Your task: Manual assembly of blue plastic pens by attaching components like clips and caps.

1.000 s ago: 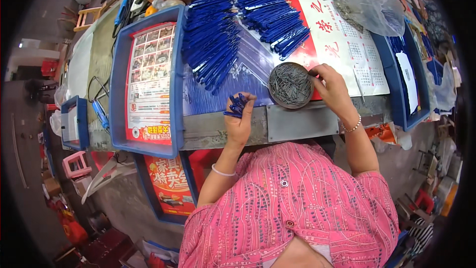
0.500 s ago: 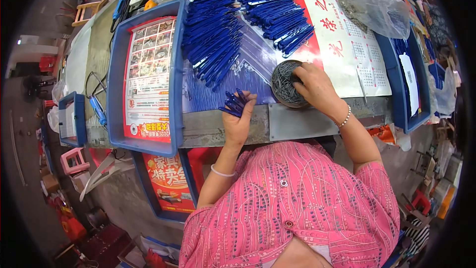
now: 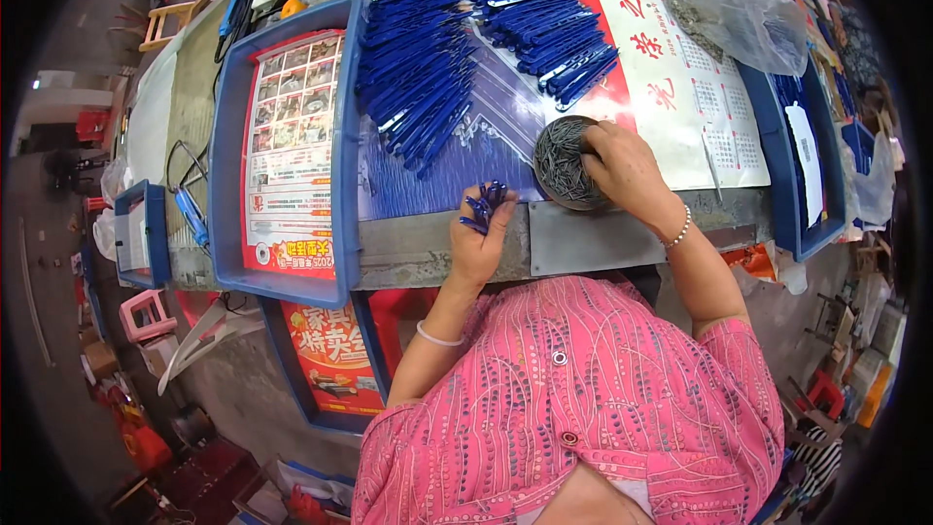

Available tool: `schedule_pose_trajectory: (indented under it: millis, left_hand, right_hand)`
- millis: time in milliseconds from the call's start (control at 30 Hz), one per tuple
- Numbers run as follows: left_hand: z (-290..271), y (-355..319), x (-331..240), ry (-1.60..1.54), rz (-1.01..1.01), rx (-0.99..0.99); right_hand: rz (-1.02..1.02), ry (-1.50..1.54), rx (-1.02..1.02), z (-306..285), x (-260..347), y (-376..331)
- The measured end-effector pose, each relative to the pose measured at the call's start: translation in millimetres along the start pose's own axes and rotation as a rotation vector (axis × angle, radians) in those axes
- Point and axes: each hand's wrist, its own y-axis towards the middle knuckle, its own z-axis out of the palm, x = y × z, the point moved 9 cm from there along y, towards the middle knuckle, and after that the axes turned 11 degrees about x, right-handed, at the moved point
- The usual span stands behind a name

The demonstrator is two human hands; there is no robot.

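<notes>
Spanning the bench, two fanned heaps of blue pen barrels (image 3: 457,68) lie behind one round dish of small metal parts (image 3: 561,163). Right hand (image 3: 627,170) dips curled fingers into it; left hand (image 3: 478,238) pinches a few blue pieces (image 3: 484,206) at the bench edge.

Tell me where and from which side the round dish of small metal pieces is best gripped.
Probably by its rim, from above on the near right side. The round dish sits flat on the bench and is heaped with loose grey pieces, so pinching the rim keeps it level. The right hand already rests there; blue pens crowd its far left side. The left hand holds blue parts.
</notes>
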Motion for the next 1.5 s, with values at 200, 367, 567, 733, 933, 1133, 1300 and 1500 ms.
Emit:
schedule_pose_trajectory:
  millis: [200,367,567,733,933,1133,1300,1500]
  left_hand:
    - [-2,-1,5,0.085,-0.029,0.023]
    - [-1,-2,0,-0.006,-0.024,0.010]
    - [7,-7,-22,-0.112,-0.034,0.037]
    - [16,-16,-32,-0.077,-0.115,0.107]
    - [20,-24,-33,0.113,-0.173,0.189]
    - [20,-27,-30,0.062,-0.154,0.184]
    - [17,-25,-34,0.092,-0.102,0.124]
    - [18,-24,-36,0.142,-0.096,0.140]
  right_hand:
    - [-0.007,0.195,-0.058,-10,-6,-6]
    - [0.070,0.486,-0.007,-9,-9,-13]
    - [0.130,1.240,0.100,8,0,-28]
    - [0.099,1.533,0.098,20,15,-33]
    - [0.063,1.647,0.113,13,40,-32]
    - [0.004,1.506,0.083,2,58,-28]
    - [0.002,1.424,0.088,-2,60,-27]
    - [0.007,1.331,0.124,-3,62,-25]
